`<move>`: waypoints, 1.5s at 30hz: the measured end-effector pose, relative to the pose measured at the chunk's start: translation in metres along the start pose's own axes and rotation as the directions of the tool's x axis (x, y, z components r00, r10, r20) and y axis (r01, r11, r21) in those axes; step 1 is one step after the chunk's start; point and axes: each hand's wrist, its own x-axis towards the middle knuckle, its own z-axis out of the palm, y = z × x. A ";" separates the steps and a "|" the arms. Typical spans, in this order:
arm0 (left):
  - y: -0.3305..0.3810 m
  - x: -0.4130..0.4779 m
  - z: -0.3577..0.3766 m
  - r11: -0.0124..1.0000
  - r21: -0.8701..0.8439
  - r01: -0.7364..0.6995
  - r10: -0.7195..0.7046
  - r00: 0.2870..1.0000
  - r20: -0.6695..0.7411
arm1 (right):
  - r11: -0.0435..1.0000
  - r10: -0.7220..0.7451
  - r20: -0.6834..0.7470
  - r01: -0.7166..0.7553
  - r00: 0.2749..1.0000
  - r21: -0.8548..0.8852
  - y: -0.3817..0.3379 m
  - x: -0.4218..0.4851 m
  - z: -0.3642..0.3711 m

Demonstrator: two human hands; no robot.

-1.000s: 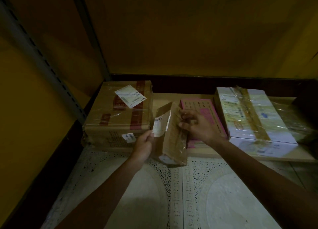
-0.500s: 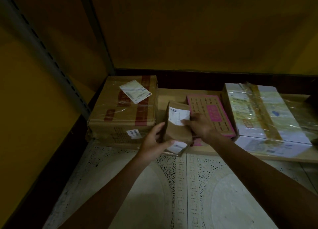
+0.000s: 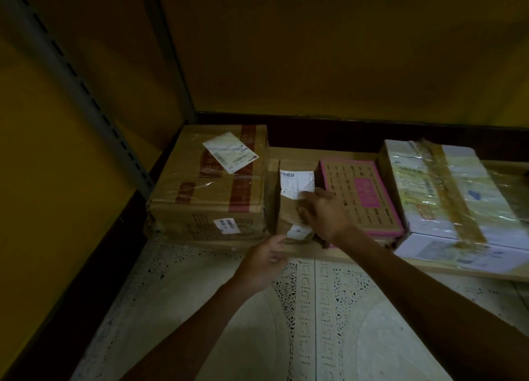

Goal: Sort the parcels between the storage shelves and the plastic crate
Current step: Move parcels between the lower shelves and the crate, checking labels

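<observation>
Small brown parcel (image 3: pixel 287 209) is seen set upright on the low wooden board (image 3: pixel 312 250), slotted into the gap between the large brown box (image 3: pixel 211 191) on its left and the pink-edged box (image 3: pixel 363 197) on its right. Both neighbours appear to be touched by its sides. A white label (image 3: pixel 296 181) is stuck on its top face and a smaller white sticker (image 3: pixel 299 232) on its front.

Right hand (image 3: pixel 325 216) is laid on the parcel's top face, fingers stretched out flat, nothing gripped. One fingertip is placed at the lower edge of the label. Left hand (image 3: pixel 264 262) is held just in front of the parcel's lower front corner, at the board's edge, fingers loosely curled, nothing held. Contact with parcel or board cannot be told.

The large brown box is wrapped in clear film, banded with red tape, and has a slanted shipping label on top. Right of the pink-edged box a white taped box (image 3: pixel 446 191) is stacked on a flat white parcel (image 3: pixel 458 253).

The board is laid on a pale patterned floor (image 3: pixel 329 323). A slotted metal upright (image 3: pixel 86 94) runs down the left. Yellow wall (image 3: pixel 315 51) is seen behind, with a dark skirting strip.
</observation>
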 end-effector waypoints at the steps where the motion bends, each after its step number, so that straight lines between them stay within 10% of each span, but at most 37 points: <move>1: 0.001 0.001 0.002 1.000 0.004 -0.001 0.001 1.000 0.000 | 1.000 -0.013 -0.039 0.013 0.999 -0.007 0.002 -0.001 -0.001; 6: 0.019 0.003 0.017 0.997 -0.002 -0.077 0.077 0.997 -0.017 | 0.960 0.137 -0.292 -0.199 0.947 -0.196 0.037 -0.008 -0.028; 10: 0.043 0.013 0.041 0.988 -0.011 -0.155 0.155 0.988 -0.007 | 0.896 0.342 -0.191 -0.380 0.920 -0.230 0.081 -0.022 -0.050; 24: 0.046 0.031 0.078 0.996 0.050 -0.070 0.071 0.997 -0.027 | 0.888 0.022 0.193 0.070 0.981 -0.455 0.107 -0.058 -0.038; 29: 0.050 0.018 0.067 0.990 0.017 -0.142 0.143 0.983 -0.111 | 0.999 -0.006 0.004 0.006 1.000 0.046 0.103 -0.060 -0.054; 34: 0.078 0.016 0.041 0.943 0.087 -0.320 0.331 0.908 -0.255 | 0.845 0.124 -0.118 -0.042 0.985 0.533 0.094 -0.059 -0.102; 45: 0.123 0.012 0.039 0.924 -0.184 -0.335 0.344 0.939 0.018 | 0.587 0.341 -0.038 -0.181 0.939 0.789 0.089 -0.066 -0.152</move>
